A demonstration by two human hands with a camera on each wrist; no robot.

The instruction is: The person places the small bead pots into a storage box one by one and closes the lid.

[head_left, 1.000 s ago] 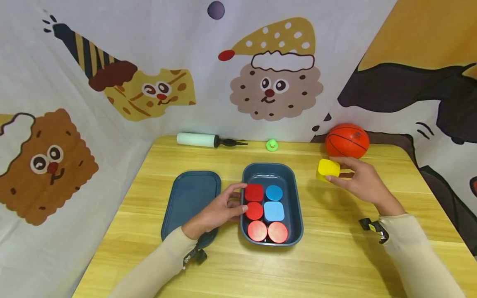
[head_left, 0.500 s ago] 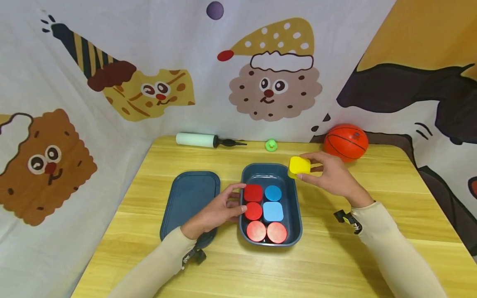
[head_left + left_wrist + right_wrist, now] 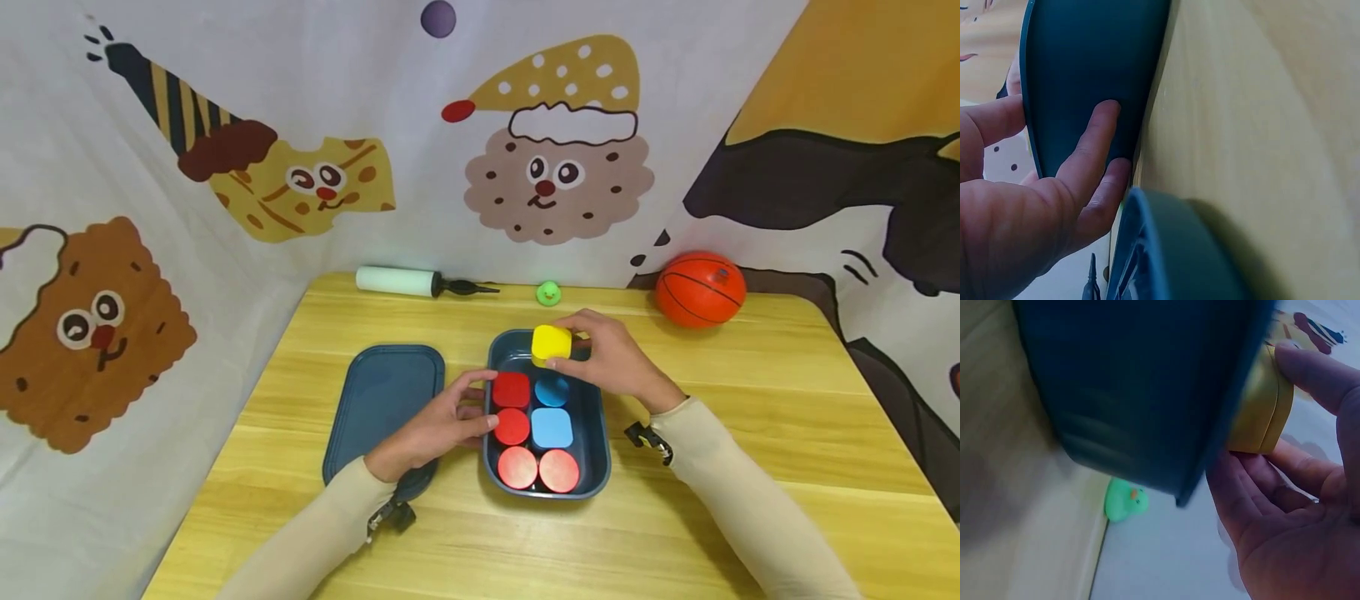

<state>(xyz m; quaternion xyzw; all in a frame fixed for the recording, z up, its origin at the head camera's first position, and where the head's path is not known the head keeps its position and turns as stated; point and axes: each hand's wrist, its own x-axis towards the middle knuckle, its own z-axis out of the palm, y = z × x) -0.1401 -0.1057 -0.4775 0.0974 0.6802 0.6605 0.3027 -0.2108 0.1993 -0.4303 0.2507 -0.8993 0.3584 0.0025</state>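
A yellow rounded-square block (image 3: 551, 342) is pinched between the thumb and fingers of my right hand (image 3: 617, 357), held above the far end of a dark blue box (image 3: 602, 433). The right wrist view shows the yellow block (image 3: 1263, 406) just past the box's rim, which partly hides it. In the box sit a red square block (image 3: 512, 389), several red round ones (image 3: 517, 467), a light blue square block (image 3: 552, 427) and a blue round one (image 3: 552, 391). My left hand (image 3: 442, 425) rests against the box's left side, its extended fingers (image 3: 1094, 137) touching the outer wall.
A dark blue lid (image 3: 386, 404) lies left of the box, under the left wrist. Along the table's back edge are a white hand pump (image 3: 397, 281), a green rubber duck (image 3: 548, 293) and an orange toy basketball (image 3: 701, 289). A printed cloth (image 3: 420, 208) hangs behind the table.
My right hand has carried the yellow block leftward, from beside the basketball to over the box's far end. The left hand and the box have stayed in place.
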